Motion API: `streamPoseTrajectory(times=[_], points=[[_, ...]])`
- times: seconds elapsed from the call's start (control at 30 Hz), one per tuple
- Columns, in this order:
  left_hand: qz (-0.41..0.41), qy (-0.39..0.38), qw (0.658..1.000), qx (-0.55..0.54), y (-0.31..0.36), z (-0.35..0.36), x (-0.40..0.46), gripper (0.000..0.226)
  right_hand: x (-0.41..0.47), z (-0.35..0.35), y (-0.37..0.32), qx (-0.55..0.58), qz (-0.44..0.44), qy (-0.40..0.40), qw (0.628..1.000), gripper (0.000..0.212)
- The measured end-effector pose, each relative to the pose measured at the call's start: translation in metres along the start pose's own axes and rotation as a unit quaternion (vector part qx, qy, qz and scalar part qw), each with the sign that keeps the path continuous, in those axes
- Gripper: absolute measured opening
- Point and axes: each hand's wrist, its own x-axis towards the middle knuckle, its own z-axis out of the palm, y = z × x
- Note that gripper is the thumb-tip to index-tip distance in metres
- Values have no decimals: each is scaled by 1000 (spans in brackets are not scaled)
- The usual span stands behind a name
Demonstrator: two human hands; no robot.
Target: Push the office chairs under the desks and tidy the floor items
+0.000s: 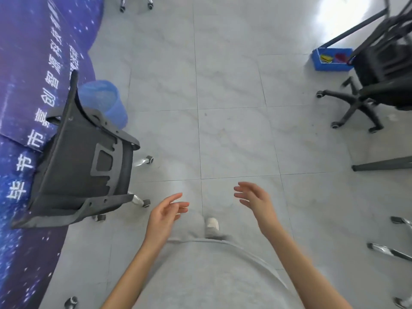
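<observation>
Grey mesh-backed chair [82, 161] is seen beside a perforated blue bin [104, 101], while left hand [163, 216] and right hand [256, 199] are held with fingers relaxed, grasping nothing.

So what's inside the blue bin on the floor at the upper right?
The blue bin holds a yellow item and a red item; blur hides what they are. The black office chair and a dark desk leg cover the bin's right end.
</observation>
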Motion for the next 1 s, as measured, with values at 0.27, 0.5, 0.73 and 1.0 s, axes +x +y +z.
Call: streamPoseTrajectory(times=[0.27, 0.5, 0.73, 1.0], points=[[-6, 2, 1000, 13, 75, 40, 174, 25, 169, -7, -125, 34, -67, 41, 996, 28], [52, -65, 996, 28, 238, 105, 367, 26, 282, -27, -193, 62, -13, 113, 991, 28], [82, -153, 981, 91, 372, 206, 519, 26, 395, -70, -275, 83, -2, 173, 981, 31], [26, -103, 992, 73, 442, 308, 676, 24, 610, -142, -417, 84, -14, 144, 986, 32]])
